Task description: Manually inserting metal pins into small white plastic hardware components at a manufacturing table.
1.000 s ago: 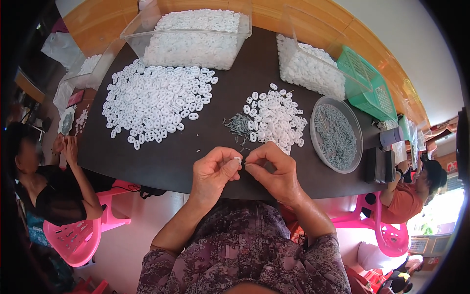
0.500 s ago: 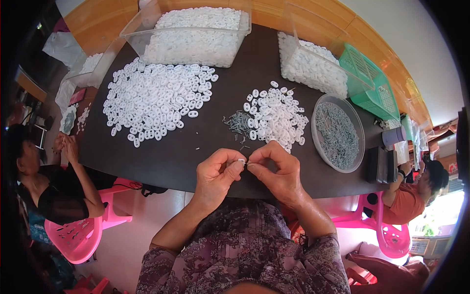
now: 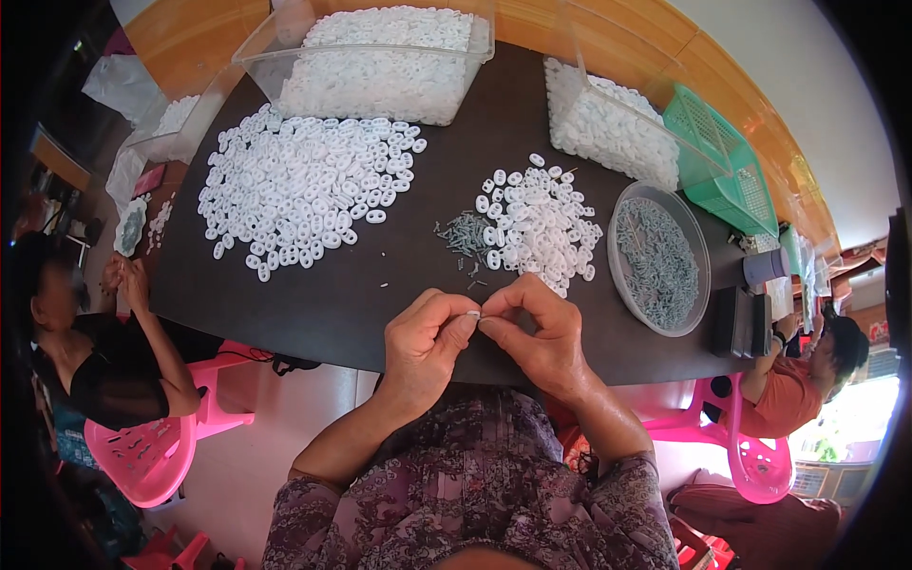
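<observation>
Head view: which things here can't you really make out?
- Small white piece: pinched between left hand and right hand; fingertips cover most of it, so its shape is unclear.
- Grey parts in the round tray: too small to tell their kind.
- Green basket: contents hidden by its wall.
- Clear bin at the far edge: cut off by the frame.

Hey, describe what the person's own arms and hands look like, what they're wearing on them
Both hands are bare: the left hand and right hand show no gloves, and no rings or watch can be made out. The forearms are uncovered too. Short sleeves of a purplish-grey garment with a paisley-like pattern end near the elbows.
</observation>
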